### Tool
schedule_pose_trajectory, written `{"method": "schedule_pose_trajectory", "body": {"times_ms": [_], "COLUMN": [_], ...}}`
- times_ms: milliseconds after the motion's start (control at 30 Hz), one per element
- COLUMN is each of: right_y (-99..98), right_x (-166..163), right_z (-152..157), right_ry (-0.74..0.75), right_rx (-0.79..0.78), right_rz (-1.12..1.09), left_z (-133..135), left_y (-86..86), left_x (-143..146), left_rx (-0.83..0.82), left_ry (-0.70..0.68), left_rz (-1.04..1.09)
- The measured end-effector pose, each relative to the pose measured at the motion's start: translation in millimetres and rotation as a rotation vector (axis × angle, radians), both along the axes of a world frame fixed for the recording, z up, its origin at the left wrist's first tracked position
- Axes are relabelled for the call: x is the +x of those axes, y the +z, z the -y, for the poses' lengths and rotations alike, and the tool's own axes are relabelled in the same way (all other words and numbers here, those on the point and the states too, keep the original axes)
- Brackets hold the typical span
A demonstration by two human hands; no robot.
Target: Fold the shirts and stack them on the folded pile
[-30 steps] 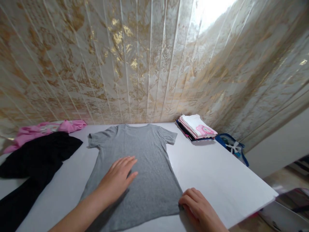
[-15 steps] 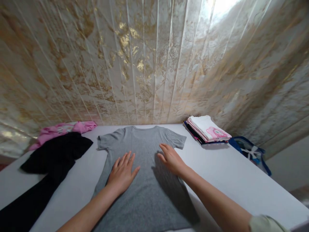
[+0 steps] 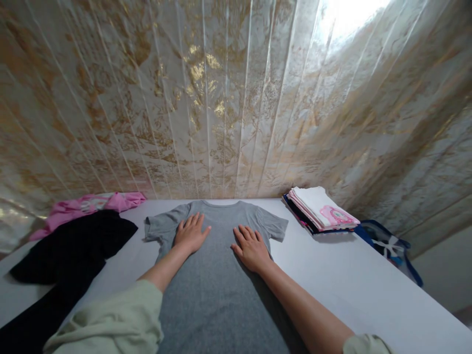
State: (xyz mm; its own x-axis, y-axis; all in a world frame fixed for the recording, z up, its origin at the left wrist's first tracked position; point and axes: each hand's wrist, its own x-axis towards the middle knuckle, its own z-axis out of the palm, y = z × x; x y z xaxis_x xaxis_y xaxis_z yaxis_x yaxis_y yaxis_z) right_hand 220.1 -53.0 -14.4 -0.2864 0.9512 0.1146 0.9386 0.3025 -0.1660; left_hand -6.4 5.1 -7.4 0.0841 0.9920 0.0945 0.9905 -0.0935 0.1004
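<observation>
Grey tee (image 3: 217, 295) on table (image 3: 342, 280), neck nr far edge; L hand (image 3: 191, 237) & R hand (image 3: 253, 251) atop (fingers outstretched, unclenched).

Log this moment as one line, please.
left hand: flat on gray T-shirt | right hand: flat on gray T-shirt | left side: black garment, pink garment | right side: folded clothes stack

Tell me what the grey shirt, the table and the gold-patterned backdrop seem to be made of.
Shirt: soft matte knit, perhaps cotton jersey, given its flecked grey and small wrinkles.
Table: smooth and pale, no grain showing; laminate or a cover, the look leaves open.
Backdrop: probably fabric or plastic sheeting, shiny, from its long creases and gold glints.
</observation>
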Motion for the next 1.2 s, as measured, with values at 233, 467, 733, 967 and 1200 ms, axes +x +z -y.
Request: {"method": "schedule_pose_trajectory", "body": {"times_ms": [233,467,733,967,1200], "right_y": [-1.2,3.7,23.3,-4.1,-0.5], "right_x": [0,-1,-7,-9,-8], "right_z": [-1,0,-46,-62,-60], "right_ry": [-0.009,-0.005,-0.053,-0.108,-0.099], "right_rx": [-0.005,-0.043,-0.017,-0.003,0.007], "right_rz": [0.013,0.034,0.022,0.006,-0.026], "left_z": [-9,-12,-8,-13,-10], "left_y": [-4.6,-4.3,-4.1,-6.8,11.2], "left_x": [-31,-62,-57,-62,-7], "left_rx": [-0.024,0.007,0.035,0.007,0.072], "left_ry": [0.006,0.181,0.176,0.182,0.054], "left_rz": [0.016,-0.026,-0.047,-0.076,-0.058]}}
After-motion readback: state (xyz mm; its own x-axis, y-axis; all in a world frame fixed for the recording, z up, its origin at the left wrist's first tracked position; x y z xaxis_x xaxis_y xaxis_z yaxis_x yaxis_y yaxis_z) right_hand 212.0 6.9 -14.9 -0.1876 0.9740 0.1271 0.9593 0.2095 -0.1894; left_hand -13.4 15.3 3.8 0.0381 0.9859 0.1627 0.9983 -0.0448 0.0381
